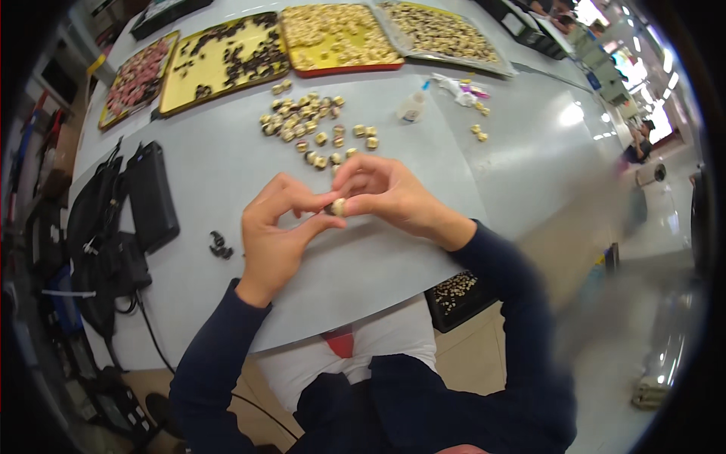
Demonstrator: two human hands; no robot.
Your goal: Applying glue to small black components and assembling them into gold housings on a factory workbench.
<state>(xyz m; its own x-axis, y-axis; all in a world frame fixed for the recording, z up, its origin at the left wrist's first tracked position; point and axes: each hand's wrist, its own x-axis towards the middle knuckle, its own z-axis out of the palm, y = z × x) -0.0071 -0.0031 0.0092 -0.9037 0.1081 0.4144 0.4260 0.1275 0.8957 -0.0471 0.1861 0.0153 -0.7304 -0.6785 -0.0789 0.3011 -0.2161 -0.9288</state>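
Note:
Over the middle of the grey table (pixel 378 272), my left hand (pixel 278 231) and my right hand (pixel 397 198) meet fingertip to fingertip. Between them they pinch a small rounded piece (pixel 339 206), cream on its right side and dark on its left. The thumb and forefinger of each hand press on it; the fingertips partly hide it. Just beyond my hands lies a loose group of similar cream-and-dark pieces (pixel 299 117). A few dark curved bits (pixel 220 246) rest left of my left hand.
Along the far side stand a tray of pinkish pieces (pixel 136 83), a yellow tray (pixel 198 68) with dark pieces, and two trays of pale pieces (pixel 348 69). A small clear bottle (pixel 412 108) stands right. Black cased gear (pixel 153 197) lies left. Below the edge sits a black bin (pixel 452 323).

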